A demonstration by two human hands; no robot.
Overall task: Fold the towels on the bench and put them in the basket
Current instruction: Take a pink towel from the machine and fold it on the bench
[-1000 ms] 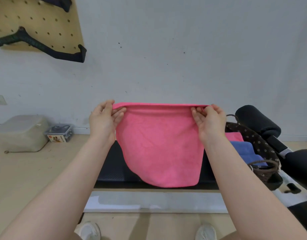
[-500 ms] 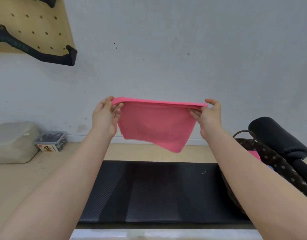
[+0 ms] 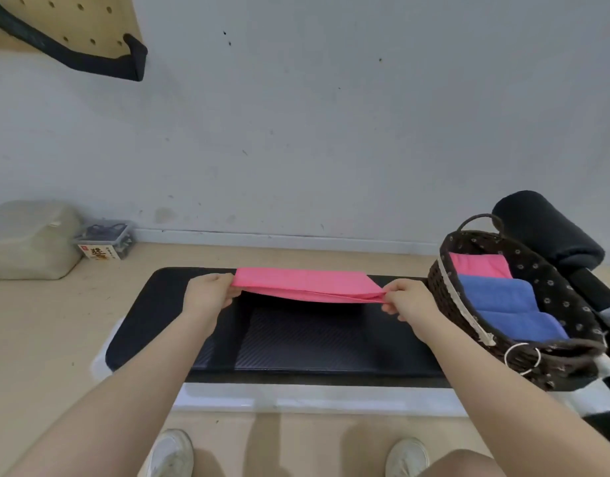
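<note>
Pink towel [image 3: 301, 284] stretched flat between our two hands over the bench [image 3: 296, 339].

We pinch its left end with our left hand [image 3: 207, 296] and its right end with our right hand [image 3: 408, 301], fingers curled round the doubled edges, the cloth lying low across the black pad's far side. The wicker basket [image 3: 544, 366] sits at the bench's right end, holding folded pink and blue towels.

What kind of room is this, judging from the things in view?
Probably a home gym or workout room: a padded black bench, a foam roller pad at its right end, and a wall pegboard holding a black handle.
</note>
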